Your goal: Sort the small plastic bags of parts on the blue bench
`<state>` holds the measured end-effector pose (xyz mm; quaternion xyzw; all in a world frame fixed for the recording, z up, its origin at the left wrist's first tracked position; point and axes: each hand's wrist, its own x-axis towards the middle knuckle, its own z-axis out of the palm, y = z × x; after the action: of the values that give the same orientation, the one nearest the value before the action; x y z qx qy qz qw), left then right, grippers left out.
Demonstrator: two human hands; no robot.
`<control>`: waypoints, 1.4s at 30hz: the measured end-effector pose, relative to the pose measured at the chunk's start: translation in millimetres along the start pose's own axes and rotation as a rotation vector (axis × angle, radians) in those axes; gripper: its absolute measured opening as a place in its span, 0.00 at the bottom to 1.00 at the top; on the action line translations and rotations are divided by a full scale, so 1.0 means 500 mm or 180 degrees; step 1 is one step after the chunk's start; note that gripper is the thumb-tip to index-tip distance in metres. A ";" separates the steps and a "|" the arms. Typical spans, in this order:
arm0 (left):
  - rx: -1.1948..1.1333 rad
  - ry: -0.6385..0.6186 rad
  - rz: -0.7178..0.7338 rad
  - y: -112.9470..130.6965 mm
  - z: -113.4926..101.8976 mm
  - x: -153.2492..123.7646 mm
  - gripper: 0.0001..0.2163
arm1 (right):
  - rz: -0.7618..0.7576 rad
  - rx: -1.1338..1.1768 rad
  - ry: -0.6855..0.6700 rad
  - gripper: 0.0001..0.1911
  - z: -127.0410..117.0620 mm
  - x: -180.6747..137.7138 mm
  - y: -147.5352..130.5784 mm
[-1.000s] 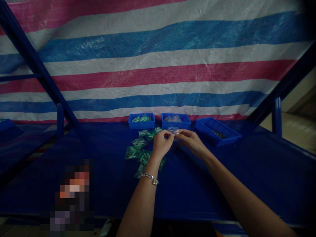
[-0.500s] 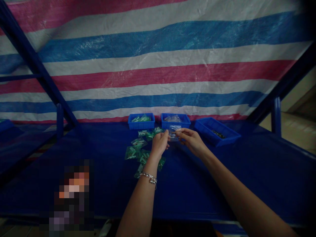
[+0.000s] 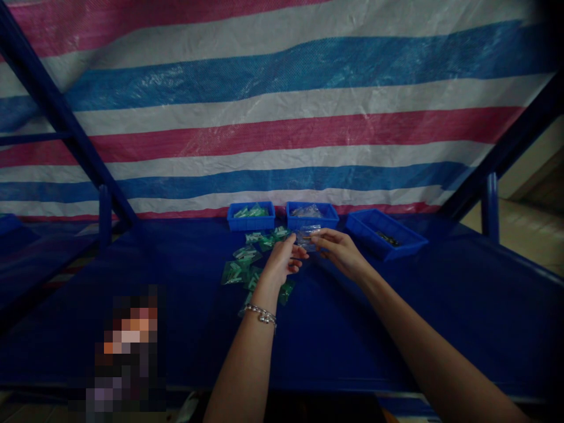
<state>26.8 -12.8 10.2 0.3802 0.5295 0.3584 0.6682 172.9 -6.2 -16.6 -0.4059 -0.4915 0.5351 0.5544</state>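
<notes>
A small transparent plastic bag with a thin brownish piece showing at it is pinched in my right hand. Whether that piece lies inside the bag or in front of it, I cannot tell. Just left of the bag is my left hand, fingers apart and slightly curled, holding nothing. Beneath and beside my left hand lie several green-tinted bags with pale strips in them, partly hidden by my wrist.
Along the back of the blue table stand a blue bin of green bags and a blue bin of transparent bags. At right, an angled blue bin holds small dark pieces. Blue frame posts rise before a striped tarp.
My left hand has let go of the transparent bag and drawn slightly left and down, its fingers opening. My right hand keeps the bag in nearly the same place.
</notes>
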 end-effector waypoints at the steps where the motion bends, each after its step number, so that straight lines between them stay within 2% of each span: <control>1: -0.0004 -0.0002 0.0001 0.000 0.000 0.000 0.20 | -0.0009 -0.0007 -0.0016 0.12 0.000 0.000 0.000; 11: -0.0087 -0.0097 -0.0222 0.003 -0.003 0.006 0.16 | 0.0006 -0.0075 -0.0077 0.13 0.001 -0.001 0.000; 20: -0.0793 -0.0614 -0.0427 0.005 -0.013 0.012 0.15 | -0.0096 -0.0012 -0.0229 0.12 0.001 -0.003 -0.001; 25: -0.0955 -0.0627 -0.0305 0.008 -0.013 0.010 0.09 | -0.0114 -0.0076 -0.0384 0.13 0.000 -0.003 0.001; 28: -0.0876 -0.0499 -0.0074 0.004 -0.008 0.009 0.06 | -0.0119 -0.0025 -0.0459 0.15 0.000 -0.003 -0.001; 33: -0.0286 0.0049 0.0679 -0.007 0.000 0.008 0.05 | 0.0078 0.0010 -0.0279 0.23 -0.002 -0.002 -0.005; 38: 0.0559 0.0418 0.1152 -0.015 0.003 0.020 0.06 | 0.0324 -0.0122 -0.0190 0.21 0.000 -0.003 -0.006; 42: 0.0960 0.0490 0.1551 -0.021 0.002 0.033 0.07 | 0.0362 -0.0457 -0.0287 0.15 0.004 -0.005 -0.010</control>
<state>31.8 -3.0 -6.1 0.5629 0.5190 0.4534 0.4563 172.2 -9.5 -11.5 -0.4473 -0.5291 0.5468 0.4700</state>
